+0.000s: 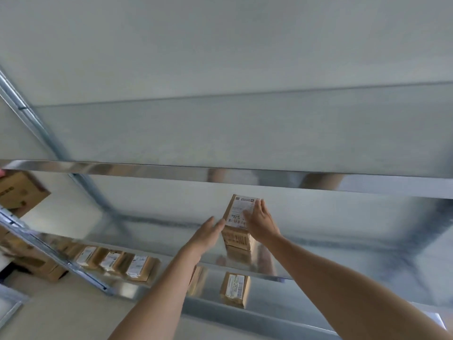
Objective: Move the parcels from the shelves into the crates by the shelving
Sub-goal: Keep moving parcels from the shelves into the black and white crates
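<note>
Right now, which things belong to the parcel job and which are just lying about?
Job: parcel between the hands, left hand, right hand, lower-shelf parcels, shelf.
Lying about: big cardboard boxes at far left.

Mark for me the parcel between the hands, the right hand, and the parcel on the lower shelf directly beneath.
Parcel between the hands (pixel 235 238): head view, brown front face.
Right hand (pixel 259 222): head view, back of the hand.
Parcel on the lower shelf (pixel 235 287): head view, white label.
</note>
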A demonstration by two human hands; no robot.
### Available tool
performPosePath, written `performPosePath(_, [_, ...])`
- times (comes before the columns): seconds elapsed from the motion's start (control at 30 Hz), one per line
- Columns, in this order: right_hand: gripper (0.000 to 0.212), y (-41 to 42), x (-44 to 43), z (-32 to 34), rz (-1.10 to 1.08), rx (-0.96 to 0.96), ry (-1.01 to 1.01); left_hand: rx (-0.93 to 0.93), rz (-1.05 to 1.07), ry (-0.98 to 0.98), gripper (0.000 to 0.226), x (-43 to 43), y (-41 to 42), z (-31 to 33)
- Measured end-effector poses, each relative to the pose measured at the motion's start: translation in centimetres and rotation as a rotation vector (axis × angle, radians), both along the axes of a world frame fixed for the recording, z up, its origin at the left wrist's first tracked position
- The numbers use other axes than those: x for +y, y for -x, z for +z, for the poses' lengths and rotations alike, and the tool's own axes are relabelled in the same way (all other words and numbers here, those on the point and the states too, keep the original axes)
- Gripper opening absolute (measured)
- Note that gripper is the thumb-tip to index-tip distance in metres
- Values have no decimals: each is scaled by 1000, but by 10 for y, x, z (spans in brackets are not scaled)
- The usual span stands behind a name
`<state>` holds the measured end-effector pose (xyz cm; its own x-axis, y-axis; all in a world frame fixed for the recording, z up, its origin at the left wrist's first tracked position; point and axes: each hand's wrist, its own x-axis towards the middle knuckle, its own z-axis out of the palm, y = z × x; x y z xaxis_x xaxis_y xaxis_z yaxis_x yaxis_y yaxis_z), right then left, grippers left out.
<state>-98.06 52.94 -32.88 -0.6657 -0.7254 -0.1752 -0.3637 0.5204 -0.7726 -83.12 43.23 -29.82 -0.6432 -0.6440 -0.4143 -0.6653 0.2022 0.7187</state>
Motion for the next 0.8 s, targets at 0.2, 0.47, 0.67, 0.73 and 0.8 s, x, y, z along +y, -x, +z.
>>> performPosePath(0.2, [51, 20, -12, -16, -44, -102, 22, 39, 77, -146, 89, -26, 39, -13])
performPosePath(0.47, [46, 23, -33, -35, -198, -552, 257, 74, 25, -248, 90, -47, 69, -30])
performPosePath(0.67, [45, 16, -42, -51, -283, -651, 358, 163, -8, -373, 56, -40, 69, -27])
performPosePath(0.73, [41, 9, -39, -46, -326, -685, 397, 185, -1, -424, 53, -39, 67, -31])
performPosePath(0.8, [38, 3, -37, -40, -363, -698, 420, 195, -24, -458, 49, -36, 63, -31])
